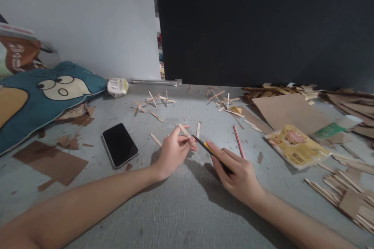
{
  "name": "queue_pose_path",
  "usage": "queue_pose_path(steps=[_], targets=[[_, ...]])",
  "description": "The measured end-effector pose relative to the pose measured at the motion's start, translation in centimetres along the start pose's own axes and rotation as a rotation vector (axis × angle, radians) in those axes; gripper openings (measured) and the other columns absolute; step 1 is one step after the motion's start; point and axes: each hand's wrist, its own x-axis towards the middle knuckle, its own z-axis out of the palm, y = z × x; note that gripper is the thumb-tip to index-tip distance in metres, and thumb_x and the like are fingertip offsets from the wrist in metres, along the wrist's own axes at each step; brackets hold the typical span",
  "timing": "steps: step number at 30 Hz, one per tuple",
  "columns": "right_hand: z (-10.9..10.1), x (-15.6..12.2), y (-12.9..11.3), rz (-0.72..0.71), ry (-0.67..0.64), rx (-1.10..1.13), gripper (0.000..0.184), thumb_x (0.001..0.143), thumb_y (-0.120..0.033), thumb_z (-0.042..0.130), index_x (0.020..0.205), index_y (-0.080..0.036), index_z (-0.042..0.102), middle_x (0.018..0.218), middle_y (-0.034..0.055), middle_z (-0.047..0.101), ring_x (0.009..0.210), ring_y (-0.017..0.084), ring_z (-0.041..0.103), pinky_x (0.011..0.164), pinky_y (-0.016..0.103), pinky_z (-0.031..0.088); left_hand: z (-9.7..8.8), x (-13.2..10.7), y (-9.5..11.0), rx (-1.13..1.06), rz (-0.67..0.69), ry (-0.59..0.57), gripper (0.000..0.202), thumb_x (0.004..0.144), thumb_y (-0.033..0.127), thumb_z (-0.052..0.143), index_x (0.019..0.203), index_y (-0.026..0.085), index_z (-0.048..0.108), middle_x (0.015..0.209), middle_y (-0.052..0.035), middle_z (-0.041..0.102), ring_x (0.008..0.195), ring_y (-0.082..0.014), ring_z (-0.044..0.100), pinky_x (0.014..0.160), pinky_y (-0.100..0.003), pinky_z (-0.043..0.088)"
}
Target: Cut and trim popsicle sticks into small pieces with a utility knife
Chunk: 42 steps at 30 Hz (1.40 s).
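Note:
Above the middle of the table, my left hand is closed on a wooden craft stick, which slants down to the right. In my right hand is a black and yellow utility knife; its tip is at the stick's right end, though I cannot tell whether it is cutting in. A loose stick lies just beyond my hands, and another stick is left of my left hand. Right of the knife lies a red patterned pencil.
Crossed-stick pieces stand toward the back, with more crossed sticks to their right. At left are a phone, cardboard scraps and a blue cushion. A yellow packet and stick piles occupy the right.

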Motion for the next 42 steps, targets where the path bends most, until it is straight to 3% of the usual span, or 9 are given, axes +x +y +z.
queue_pose_path(steps=[6,19,30,36,42], targets=[[0.5,-0.2,-0.7,-0.038,0.014,-0.049,0.046,0.108,-0.015,0.05,0.153,-0.018,0.059,0.074,-0.0021,0.057,0.056,0.01,0.054,0.057,0.019,0.049,0.1,-0.6,0.4,0.087,0.004,-0.003,0.044,0.099,0.036,0.066,0.138,0.019,0.055,0.085,-0.0057,0.084,0.087,-0.0254,0.084,0.082,-0.035,0.065],[0.5,-0.3,-0.9,-0.079,0.027,-0.054,0.046,0.107,-0.014,0.05,0.152,-0.02,0.06,0.073,-0.0031,0.057,0.054,0.01,0.052,0.054,0.02,0.046,0.2,-0.7,-0.1,0.043,0.051,-0.005,0.042,0.097,0.026,0.064,0.138,0.022,0.058,0.087,-0.0032,0.084,0.085,-0.0214,0.083,0.08,-0.03,0.064],[0.5,-0.4,-1.0,-0.066,0.016,-0.056,0.046,0.108,-0.015,0.049,0.152,-0.02,0.06,0.074,-0.0019,0.059,0.057,0.011,0.056,0.056,0.02,0.049,0.2,-0.8,-0.3,0.096,0.123,0.001,0.038,0.1,0.027,0.063,0.137,0.022,0.062,0.095,-0.0054,0.084,0.085,-0.0209,0.083,0.08,-0.032,0.066],[0.8,-0.7,-1.5,-0.052,-0.006,-0.139,0.046,0.109,-0.017,0.047,0.153,-0.019,0.06,0.076,-0.0001,0.062,0.054,0.01,0.055,0.054,0.019,0.048,0.0,-0.7,-0.7,0.147,0.18,0.008,0.04,0.098,0.019,0.062,0.137,0.025,0.064,0.1,-0.0044,0.083,0.101,-0.0212,0.082,0.09,-0.033,0.065],[0.8,-1.1,-2.1,-0.064,-0.061,-0.258,0.053,0.11,-0.019,0.042,0.162,-0.021,0.05,0.08,0.0023,0.064,0.055,0.011,0.058,0.048,0.018,0.047,0.0,-0.7,-1.1,0.187,0.245,0.013,0.035,0.104,0.028,0.061,0.139,0.026,0.065,0.096,-0.0048,0.082,0.096,-0.0205,0.082,0.083,-0.03,0.064]])
